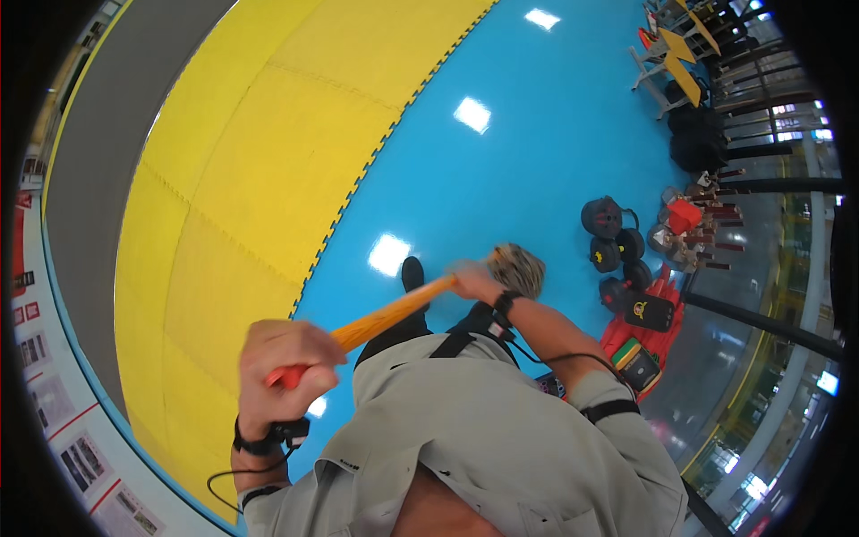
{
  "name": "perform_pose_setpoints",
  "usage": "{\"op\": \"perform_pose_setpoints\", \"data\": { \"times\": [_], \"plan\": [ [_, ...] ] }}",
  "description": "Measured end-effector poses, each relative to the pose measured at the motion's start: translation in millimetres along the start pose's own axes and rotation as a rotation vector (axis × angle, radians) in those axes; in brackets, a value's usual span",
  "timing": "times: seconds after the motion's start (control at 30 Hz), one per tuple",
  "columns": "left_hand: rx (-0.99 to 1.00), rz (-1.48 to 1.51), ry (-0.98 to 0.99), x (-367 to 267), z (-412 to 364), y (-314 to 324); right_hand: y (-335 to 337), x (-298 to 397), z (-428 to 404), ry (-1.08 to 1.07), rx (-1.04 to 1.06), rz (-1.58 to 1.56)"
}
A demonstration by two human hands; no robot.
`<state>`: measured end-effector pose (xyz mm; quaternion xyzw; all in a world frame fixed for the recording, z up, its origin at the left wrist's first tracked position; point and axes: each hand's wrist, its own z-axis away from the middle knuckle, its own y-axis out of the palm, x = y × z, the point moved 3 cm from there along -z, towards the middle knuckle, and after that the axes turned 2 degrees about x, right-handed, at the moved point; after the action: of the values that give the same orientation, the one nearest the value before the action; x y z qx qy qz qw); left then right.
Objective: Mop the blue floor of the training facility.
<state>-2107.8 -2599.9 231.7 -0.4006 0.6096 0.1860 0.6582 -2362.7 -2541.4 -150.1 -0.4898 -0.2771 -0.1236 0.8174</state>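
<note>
A wooden mop or broom handle [396, 312] slants up to the right in front of my body. Around its near end, beside a red tip, my left hand [285, 369] is closed. Farther down the shaft, my right hand [475, 280] grips it, slightly blurred. Just past the right hand, a bundle of greyish-brown strands, looking like a mop head [518, 268], lies over the blue floor at the handle's far end. Black straps with small devices and cables are on both wrists.
Yellow interlocking mats [268, 168] cover the left side, beside glossy blue flooring [510, 134]. To the right stand dumbbells [605, 254], a red cloth [614, 335] with a black case [649, 312], and several wrapped tools [678, 235]. Folding chairs or desks [681, 77] are at the upper right.
</note>
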Motion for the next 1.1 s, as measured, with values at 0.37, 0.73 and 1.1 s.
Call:
{"op": "perform_pose_setpoints", "data": {
  "times": [0.37, 0.73, 1.1],
  "plan": [
    [-0.205, -0.554, 0.181, -39.6, 17.4, -28.2, -35.0, 119.6, -210.2, -0.361, -0.293, -0.165],
    [-0.174, -0.481, 0.288, -59.4, 10.5, 32.7, -41.1, 62.8, -111.9, -0.246, -0.296, -0.168],
    [0.290, -0.060, 0.249, -38.2, -18.9, 176.4, 17.9, -101.6, 175.9, 0.189, -0.300, -0.203]
  ]
}}
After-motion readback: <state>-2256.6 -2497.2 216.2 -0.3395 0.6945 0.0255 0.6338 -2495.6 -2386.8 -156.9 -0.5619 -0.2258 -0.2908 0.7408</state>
